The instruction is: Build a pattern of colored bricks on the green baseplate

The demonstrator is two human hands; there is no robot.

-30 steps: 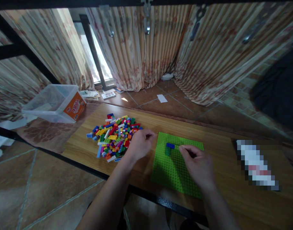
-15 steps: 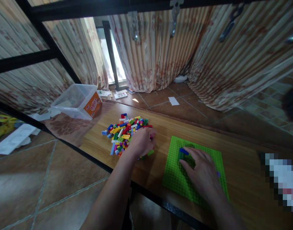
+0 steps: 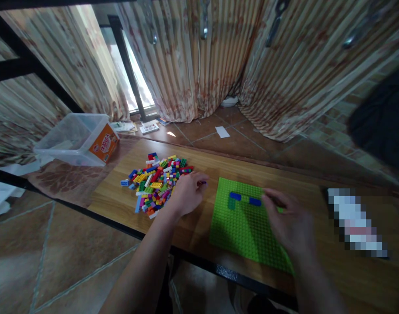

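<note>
My left hand (image 3: pixel 189 192) is at the right edge of a heap of mixed toy bricks (image 3: pixel 155 176). Its fingers pinch a small dark purple brick (image 3: pixel 203 182), mostly hidden. Over the right part of a green baseplate (image 3: pixel 238 235) is my right hand (image 3: pixel 289 222), thumb and fingertips drawn together; what they hold, if anything, is hidden. Just left of those fingertips sits a blue brick (image 3: pixel 255 201); I cannot tell whether they touch it. Another blue brick (image 3: pixel 235 196) lies farther left on the plate, beside a dark green brick (image 3: pixel 231 204).
A clear plastic bin (image 3: pixel 72 139) with an orange label stands beyond the wooden table's (image 3: pixel 121 187) left end. At the right lies a blurred-out object (image 3: pixel 356 222). Curtains (image 3: pixel 186 65) hang behind, and a black metal edge (image 3: pixel 225 272) runs along the table's front.
The view has shifted, moving the scene leftward. My right hand has drawn away from the left blue brick toward the plate's right side, uncovering a second blue brick. My left hand stays by the heap.
</note>
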